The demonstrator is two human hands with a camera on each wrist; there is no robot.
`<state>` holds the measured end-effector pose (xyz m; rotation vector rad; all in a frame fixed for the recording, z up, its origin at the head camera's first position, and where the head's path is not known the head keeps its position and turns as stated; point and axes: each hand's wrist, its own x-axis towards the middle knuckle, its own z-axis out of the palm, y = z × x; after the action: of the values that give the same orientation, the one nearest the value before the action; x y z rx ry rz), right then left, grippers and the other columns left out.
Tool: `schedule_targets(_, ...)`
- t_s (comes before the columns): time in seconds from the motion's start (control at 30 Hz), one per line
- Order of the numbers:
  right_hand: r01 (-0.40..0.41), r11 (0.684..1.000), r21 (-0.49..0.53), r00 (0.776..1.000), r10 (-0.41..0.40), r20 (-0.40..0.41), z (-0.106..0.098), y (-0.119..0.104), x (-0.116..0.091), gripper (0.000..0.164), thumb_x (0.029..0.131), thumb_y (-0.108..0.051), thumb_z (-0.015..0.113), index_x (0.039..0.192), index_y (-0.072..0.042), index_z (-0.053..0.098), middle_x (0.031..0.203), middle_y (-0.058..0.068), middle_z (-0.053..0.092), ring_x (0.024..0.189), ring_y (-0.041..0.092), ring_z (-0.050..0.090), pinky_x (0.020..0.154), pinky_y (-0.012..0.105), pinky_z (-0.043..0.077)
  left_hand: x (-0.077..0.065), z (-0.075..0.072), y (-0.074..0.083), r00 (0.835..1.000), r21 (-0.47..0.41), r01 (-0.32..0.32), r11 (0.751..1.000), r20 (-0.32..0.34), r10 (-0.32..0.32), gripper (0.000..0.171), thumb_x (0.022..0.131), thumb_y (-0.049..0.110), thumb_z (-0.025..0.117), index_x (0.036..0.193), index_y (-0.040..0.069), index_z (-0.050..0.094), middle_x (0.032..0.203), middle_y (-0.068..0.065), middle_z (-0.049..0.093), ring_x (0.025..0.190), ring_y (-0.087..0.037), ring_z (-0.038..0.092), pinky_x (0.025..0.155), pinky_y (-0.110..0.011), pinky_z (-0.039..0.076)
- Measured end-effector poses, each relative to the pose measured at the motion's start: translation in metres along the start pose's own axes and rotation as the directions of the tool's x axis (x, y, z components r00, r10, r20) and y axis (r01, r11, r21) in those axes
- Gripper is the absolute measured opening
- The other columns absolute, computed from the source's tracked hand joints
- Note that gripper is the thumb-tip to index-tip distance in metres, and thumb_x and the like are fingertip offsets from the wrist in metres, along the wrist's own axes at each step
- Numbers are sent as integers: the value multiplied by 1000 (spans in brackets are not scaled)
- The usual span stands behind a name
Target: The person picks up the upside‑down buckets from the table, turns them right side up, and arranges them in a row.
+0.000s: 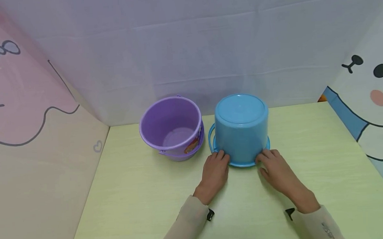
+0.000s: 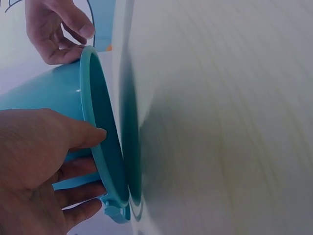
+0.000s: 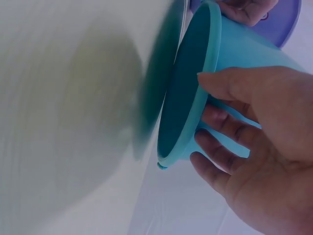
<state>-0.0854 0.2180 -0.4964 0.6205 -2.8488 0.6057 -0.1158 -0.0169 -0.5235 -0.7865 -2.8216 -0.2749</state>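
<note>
A light blue bucket [image 1: 242,131] is upside down on the table, its base facing up. The near part of its rim stands off the tabletop in both wrist views, with a dark gap beneath. My left hand [image 1: 216,170] holds the rim on the left, thumb over the edge and fingers along the outer wall. On the right side of the rim, my right hand [image 1: 276,171] grips in the same way, with the thumb [image 3: 217,83] at the lip. The bucket's handle [image 1: 210,138] hangs out at its left.
Left of the blue bucket stands a purple bucket [image 1: 176,131], mouth up and leaning slightly, with a picture on its side. A pale wall [image 1: 191,54] rises behind the light table [image 1: 128,209]. Cartoon-printed panels [image 1: 24,99] flank both sides.
</note>
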Motion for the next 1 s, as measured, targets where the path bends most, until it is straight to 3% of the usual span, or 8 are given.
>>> schedule_targets(0.27,67,997,-33,990,-71,-122,2,1,3,34,73,15,86,91,-6,66,93,9,61,88,36,56,79,51,52,0,-6,-1,998,-17,7,1000,-61,-8,16,94,16,78,93,17,63,94,0,56,89,-20,57,80,-32,51)
schedule_targets(0.5,131,990,-55,959,-140,-248,2,1,6,38,68,16,89,85,-8,65,88,7,60,80,30,54,70,46,49,-1,-11,-3,994,-62,-2,998,-112,-5,21,91,17,82,92,16,61,93,1,55,88,-20,56,76,-31,49)
schedule_targets(1.0,172,985,21,937,-157,-311,-6,17,7,42,69,22,86,92,-4,62,96,11,60,88,32,57,76,43,47,0,-24,-10,987,-211,-27,977,-158,-7,22,90,9,83,93,13,62,96,0,55,91,-20,56,78,-30,53)
